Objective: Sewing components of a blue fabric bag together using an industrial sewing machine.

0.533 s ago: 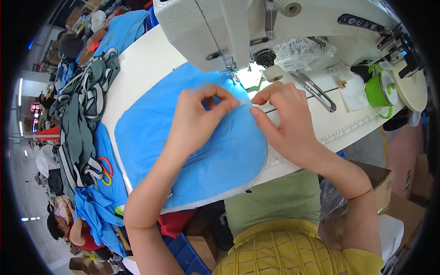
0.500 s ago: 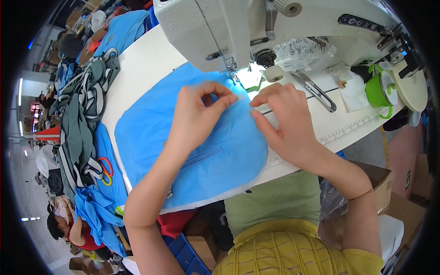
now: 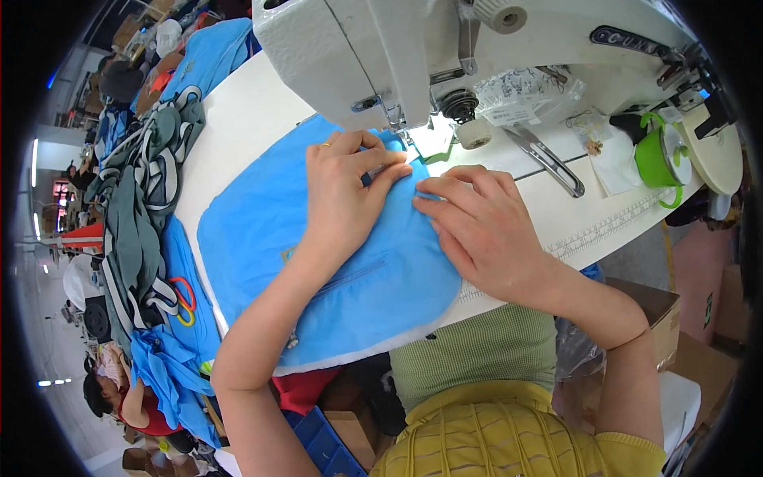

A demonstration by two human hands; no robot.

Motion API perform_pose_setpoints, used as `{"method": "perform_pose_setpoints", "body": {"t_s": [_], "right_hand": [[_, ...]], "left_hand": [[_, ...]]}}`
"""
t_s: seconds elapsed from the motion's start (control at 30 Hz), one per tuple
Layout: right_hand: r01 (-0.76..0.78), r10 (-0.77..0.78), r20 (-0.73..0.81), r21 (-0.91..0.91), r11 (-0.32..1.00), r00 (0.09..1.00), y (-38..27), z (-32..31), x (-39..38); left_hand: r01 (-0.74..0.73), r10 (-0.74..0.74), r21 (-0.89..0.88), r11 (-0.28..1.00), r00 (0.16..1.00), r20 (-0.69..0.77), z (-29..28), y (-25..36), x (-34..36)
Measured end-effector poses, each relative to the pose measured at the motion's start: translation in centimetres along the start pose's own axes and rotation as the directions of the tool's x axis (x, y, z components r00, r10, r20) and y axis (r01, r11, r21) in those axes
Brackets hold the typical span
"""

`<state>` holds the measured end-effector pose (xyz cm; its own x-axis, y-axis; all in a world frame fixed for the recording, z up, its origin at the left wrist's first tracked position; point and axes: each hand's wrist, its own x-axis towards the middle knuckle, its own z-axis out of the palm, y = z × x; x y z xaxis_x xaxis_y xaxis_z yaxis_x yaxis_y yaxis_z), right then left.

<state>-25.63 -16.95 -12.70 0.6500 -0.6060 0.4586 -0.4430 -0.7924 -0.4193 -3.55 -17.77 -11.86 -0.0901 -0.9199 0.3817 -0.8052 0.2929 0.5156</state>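
Your blue cloth [image 3: 246, 230] lies spread on the white surface [image 3: 258, 107], its far right corner just beside the needle area [image 3: 404, 131] of the sewing machine [image 3: 342, 56], its near edge reaching over the surface's rim toward your lap. Your left hand [image 3: 342, 191] has thumb and forefinger brought nearly together by that corner, with something small and pale at the tips; I cannot tell what it is, or whether cloth is caught there too. Your right hand [image 3: 489, 226] is loosely curled, fingertips against the cloth's right side, thumb set apart; whether they grip a fold is hidden.

The worst risk, I'd judge, is your left fingertips: they sit so near the needle that a stray start of the machine could catch them. The small pale piece could slip or twist if that pinch loosens. Uneven pressure from your right fingers may pucker the cloth or skew its edge. The overhanging part could drag the whole piece toward you, and a sleeve-side sweep rightward might knock the metal snips [image 3: 548, 163].
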Motion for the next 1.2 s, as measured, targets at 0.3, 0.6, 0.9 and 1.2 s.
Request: {"method": "perform_pose_setpoints", "body": {"t_s": [0.3, 0.6, 0.9, 1.2], "right_hand": [[-0.006, 0.006, -0.009, 0.001, 1.000, 1.000, 0.0, 0.1, 0.0], [-0.012, 0.012, -0.014, 0.019, 1.000, 1.000, -0.1, 0.2, 0.1], [-0.008, 0.008, -0.047, -0.002, 1.000, 0.999, -0.1, 0.3, 0.2], [-0.017, 0.015, -0.059, -0.035, 0.999, 0.998, -0.2, 0.7, 0.3]], "left_hand": [[-0.070, 0.071, -0.012, 0.997, 0.997, 0.042, -0.5, -1.4, 0.6], [-0.118, 0.118, 0.021, 0.993, 0.993, 0.033, -0.6, -1.5, 0.7], [-0.089, 0.089, -0.007, 0.996, 0.994, 0.064, -0.7, -1.4, 1.0], [-0.042, 0.058, -0.095, 0.995, 0.982, 0.177, -1.1, -1.9, 1.9]]}}
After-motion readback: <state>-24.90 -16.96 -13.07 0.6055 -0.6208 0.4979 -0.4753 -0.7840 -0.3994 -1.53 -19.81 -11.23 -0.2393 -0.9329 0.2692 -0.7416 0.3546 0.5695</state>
